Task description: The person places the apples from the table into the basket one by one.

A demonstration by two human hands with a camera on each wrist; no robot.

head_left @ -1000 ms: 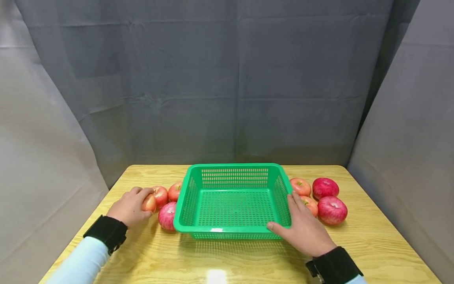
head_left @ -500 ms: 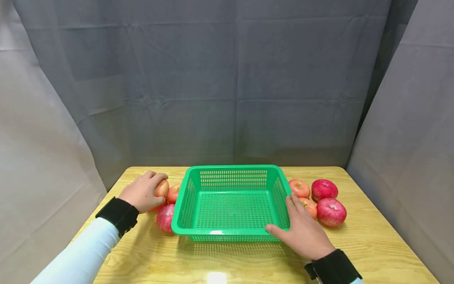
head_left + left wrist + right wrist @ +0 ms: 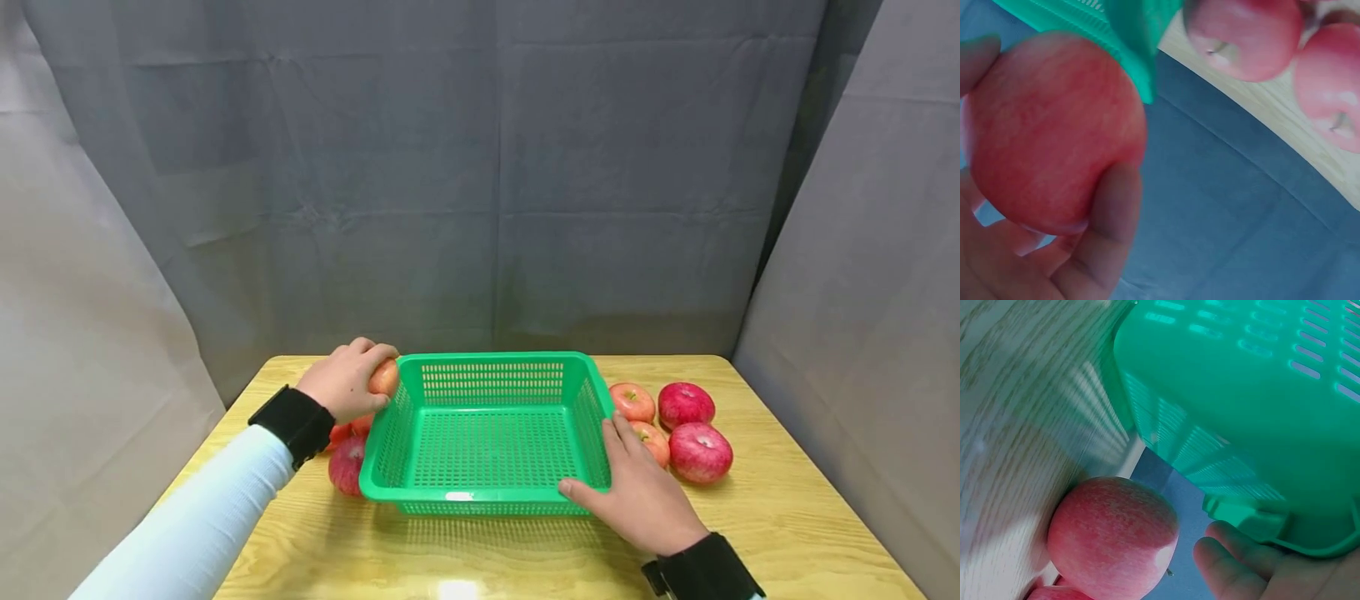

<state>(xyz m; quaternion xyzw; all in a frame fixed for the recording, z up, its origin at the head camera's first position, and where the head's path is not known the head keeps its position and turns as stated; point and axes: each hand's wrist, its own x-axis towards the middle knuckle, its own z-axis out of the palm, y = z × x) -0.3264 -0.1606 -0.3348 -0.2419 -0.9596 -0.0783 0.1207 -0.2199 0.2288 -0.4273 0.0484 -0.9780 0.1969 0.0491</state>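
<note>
My left hand [image 3: 347, 385] grips a light red apple [image 3: 385, 378], raised beside the back left corner of a green plastic basket [image 3: 480, 495]. In the left wrist view, the fingers and thumb wrap around this apple [image 3: 1060, 131], with the basket's rim behind it. The basket has slotted walls and holds nothing. On its right rim rests my right hand [image 3: 645, 492], fingers extended along the side and thumb on the front right corner. Close to those fingers, the right wrist view shows a red apple [image 3: 1113, 537] on the table.
Left of the basket lie several apples, among them a dark pink apple [image 3: 347, 467], partly hidden by the left arm and basket. Several more, including a deep red apple [image 3: 686, 404], sit to the right. A wooden table [image 3: 480, 554] supports everything; grey cloth [image 3: 495, 183] hangs behind.
My left hand has lifted the apple from the left group and carried it rightward and up to the basket's edge. The right hand and basket have stayed in place.
</note>
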